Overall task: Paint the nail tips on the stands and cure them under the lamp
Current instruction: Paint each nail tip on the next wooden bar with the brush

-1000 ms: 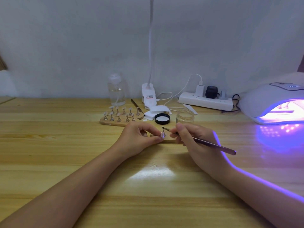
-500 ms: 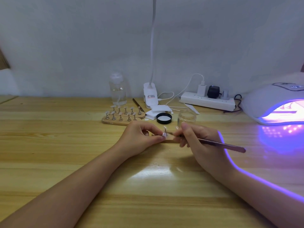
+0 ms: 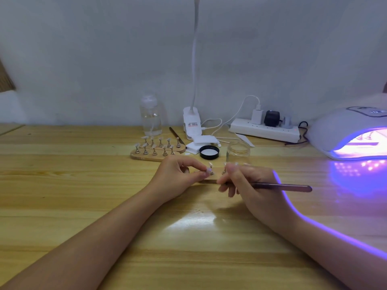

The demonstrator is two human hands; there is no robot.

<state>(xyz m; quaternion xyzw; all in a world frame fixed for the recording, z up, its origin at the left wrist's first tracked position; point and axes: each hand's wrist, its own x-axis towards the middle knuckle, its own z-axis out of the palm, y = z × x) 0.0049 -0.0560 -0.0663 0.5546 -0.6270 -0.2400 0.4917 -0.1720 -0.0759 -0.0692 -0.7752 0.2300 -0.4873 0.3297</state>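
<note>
Open tabletop [image 3: 62, 185] lies left of the hands. Behind them stand a glass jar [image 3: 238, 152], black lid [image 3: 209, 152] and stand board [image 3: 157, 153].

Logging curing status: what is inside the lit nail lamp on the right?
Inside the nail lamp, under violet light, a few small stands with tips show at the back. The frame's right edge cuts off the rest, so no count is possible.
</note>
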